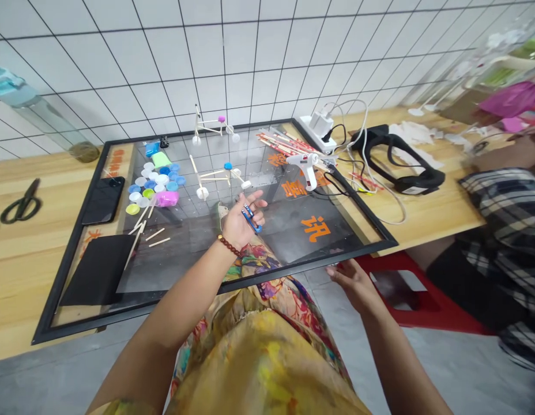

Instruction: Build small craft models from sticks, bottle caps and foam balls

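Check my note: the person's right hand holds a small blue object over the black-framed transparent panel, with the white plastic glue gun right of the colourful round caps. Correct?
One slip: the head view shows the left hand holding the small blue object over the black-framed transparent panel. The white plastic glue gun is indeed right of the colourful round caps.

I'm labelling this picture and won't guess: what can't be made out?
All in the head view:
- Blue tool: partly hidden by the left hand.
- Right hand: anything at its fingertips is too small to tell.
- Bottle: cap cut off by the left edge.
- Co-worker: blurred, cut off by the right edge.
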Demonstrator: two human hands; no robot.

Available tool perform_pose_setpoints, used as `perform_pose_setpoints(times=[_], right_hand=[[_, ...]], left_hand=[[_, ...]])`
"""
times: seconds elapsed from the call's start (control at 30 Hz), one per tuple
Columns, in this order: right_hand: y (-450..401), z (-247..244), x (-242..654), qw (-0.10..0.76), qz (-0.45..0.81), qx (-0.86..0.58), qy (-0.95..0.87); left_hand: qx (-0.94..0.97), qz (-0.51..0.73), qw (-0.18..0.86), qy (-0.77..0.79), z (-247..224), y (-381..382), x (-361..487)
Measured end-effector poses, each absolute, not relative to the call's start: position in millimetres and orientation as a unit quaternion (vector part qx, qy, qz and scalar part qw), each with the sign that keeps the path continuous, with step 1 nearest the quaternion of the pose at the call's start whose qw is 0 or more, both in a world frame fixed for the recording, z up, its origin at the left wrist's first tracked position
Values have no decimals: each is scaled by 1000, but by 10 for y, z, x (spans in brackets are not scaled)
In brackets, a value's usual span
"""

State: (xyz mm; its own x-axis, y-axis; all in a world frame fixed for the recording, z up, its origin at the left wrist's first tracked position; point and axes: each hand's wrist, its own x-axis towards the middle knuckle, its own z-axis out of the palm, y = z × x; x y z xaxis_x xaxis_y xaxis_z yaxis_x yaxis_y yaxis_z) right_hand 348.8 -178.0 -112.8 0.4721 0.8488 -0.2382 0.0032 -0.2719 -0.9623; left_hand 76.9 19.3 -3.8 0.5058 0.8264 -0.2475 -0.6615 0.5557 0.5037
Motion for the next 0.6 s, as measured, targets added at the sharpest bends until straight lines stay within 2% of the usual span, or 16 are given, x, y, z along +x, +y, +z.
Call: perform_pose_setpoints(times=[0.07, 0.13, 0.2, 0.3, 0.37, 0.43, 0.5, 0.53, 0.6], right_hand=[[-1715, -1141, 3402, 561, 456, -631, -282], [-1789, -1229, 3372, 560, 472, -620, -281], [-1988, -1392, 3400, 451, 492, -668, -329], [-2358, -1624, 3467, 186, 510, -736, -404], [-2513, -1632, 3485, 96, 511, -742, -423], [-2520, -1444, 3459, 73, 528, -719, -445], [-2368, -1066, 3374, 85, 549, -663, -502], [-2239, -834, 3308, 111, 553, -622, -543], [-1902, -375, 3136, 217, 468, -590, -621]], left_hand=[[171, 442, 846, 243, -19, 187, 763], [167, 446, 845, 244, -2, 186, 754], [167, 449, 844, 240, 3, 187, 748], [175, 447, 842, 246, -11, 181, 758], [179, 441, 842, 255, -30, 163, 785], [195, 435, 838, 265, -55, 133, 830], [238, 431, 825, 277, -80, 87, 880], [272, 430, 813, 283, -91, 58, 903], [359, 425, 779, 288, -103, -11, 929]])
